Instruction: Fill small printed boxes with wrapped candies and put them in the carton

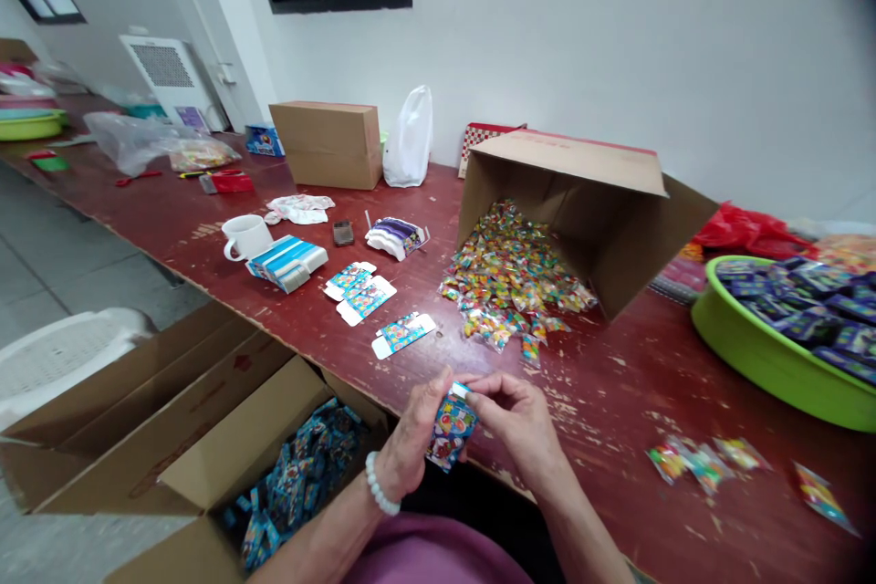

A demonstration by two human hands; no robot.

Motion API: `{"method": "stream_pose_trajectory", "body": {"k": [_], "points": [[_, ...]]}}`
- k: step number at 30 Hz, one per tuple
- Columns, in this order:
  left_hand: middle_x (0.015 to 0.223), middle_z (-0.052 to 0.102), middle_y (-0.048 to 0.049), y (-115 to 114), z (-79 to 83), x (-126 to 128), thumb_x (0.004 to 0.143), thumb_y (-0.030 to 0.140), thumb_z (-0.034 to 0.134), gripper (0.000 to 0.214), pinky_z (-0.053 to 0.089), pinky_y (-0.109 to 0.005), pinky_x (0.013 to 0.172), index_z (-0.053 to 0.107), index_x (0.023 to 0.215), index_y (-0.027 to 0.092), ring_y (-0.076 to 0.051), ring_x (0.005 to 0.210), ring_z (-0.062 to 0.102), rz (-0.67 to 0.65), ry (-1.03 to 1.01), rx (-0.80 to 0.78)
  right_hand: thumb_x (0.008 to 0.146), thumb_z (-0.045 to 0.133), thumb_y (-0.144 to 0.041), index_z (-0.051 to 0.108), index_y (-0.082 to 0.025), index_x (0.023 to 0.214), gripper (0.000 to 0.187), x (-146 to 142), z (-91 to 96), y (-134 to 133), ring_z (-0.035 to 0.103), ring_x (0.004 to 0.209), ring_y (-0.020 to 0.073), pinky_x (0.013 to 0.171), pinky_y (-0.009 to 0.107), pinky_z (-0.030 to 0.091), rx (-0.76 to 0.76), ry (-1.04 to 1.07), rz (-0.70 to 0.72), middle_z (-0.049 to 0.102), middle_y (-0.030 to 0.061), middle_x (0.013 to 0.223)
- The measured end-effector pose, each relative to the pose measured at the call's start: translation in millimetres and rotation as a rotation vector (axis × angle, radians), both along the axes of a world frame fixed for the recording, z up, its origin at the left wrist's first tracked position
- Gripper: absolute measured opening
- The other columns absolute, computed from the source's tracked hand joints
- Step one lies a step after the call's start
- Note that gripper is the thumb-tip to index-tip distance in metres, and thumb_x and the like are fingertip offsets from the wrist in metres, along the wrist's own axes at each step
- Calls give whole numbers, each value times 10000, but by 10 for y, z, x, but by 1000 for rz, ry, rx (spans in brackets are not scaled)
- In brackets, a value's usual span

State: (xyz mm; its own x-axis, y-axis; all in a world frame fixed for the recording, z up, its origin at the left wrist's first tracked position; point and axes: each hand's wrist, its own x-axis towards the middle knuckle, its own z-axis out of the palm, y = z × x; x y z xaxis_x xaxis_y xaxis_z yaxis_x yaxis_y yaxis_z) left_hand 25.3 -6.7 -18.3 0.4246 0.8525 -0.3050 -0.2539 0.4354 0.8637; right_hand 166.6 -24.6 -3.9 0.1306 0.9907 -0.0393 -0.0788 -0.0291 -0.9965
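Note:
My left hand (412,438), with a pale bead bracelet at the wrist, is closed around a small blue printed candy box (452,429). At the top of that box, the fingers of my right hand (515,411) pinch its white end flap (460,390). Whether anything is inside the box is hidden. Just beyond my hands on the table lie a flattened blue box (403,334) and a couple more folded boxes (366,299). A heap of small clear candy packets (513,269) spills from a cardboard carton (622,246) lying on its side.
An open carton (239,438) below the table edge at left holds many blue boxes (301,474). Loose packets (704,461) lie to the right, near a green basin (753,383) of dark purple packs. A white mug (247,237) and a closed carton (328,146) stand farther back.

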Motion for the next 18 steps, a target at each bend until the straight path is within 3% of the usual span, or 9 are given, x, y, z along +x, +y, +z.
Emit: {"method": "stream_pose_trajectory", "body": {"k": [3,5,9,11,13,15,18], "points": [[784,688,-61,4,34,-20,870,624,465,607,471,-242,454,640,1226,164,-139,512,596,-18,14,-1,751,722,-325,700,-163,705,170,18,-9,-18,630,658,181,629,293,493,39,-106,19,714,49,737],[850,697,-67,10,59,-41,859,565,522,525,486,-238,461,671,1174,172,-152,572,619,-13,18,8,805,684,-329,708,-172,736,174,28,2,-49,614,665,172,636,287,482,102,-216,55,681,37,739],[914,700,-61,33,73,-55,845,429,554,390,491,-235,450,692,1114,183,-159,617,624,-32,-64,-81,890,606,-310,694,-206,888,136,-2,9,-155,622,825,190,729,302,493,255,-402,140,652,53,911],[898,705,-57,50,65,-39,842,376,562,334,517,-229,533,709,1059,169,-154,670,639,2,-109,-97,876,624,-277,647,-218,964,108,-47,-18,-209,611,918,208,795,329,494,313,-489,110,635,64,987],[943,713,-62,73,61,-17,822,330,605,268,531,-224,699,728,979,152,-164,828,659,76,-129,-68,827,675,-253,593,-225,1058,246,-110,-59,-252,583,1018,240,868,374,478,367,-611,67,617,84,1081],[972,718,-58,101,68,0,788,320,655,235,511,-242,832,731,935,153,-181,947,652,172,-164,-97,739,749,-258,512,-223,1230,546,-182,-98,-277,525,1133,291,941,439,441,419,-769,55,559,124,1254],[976,724,-51,138,90,-3,747,312,703,257,491,-282,913,725,949,155,-204,1002,651,253,-243,-215,639,782,-216,330,-189,1430,911,-281,-137,-273,436,1235,352,1005,513,376,471,-983,61,447,164,1423]]}}
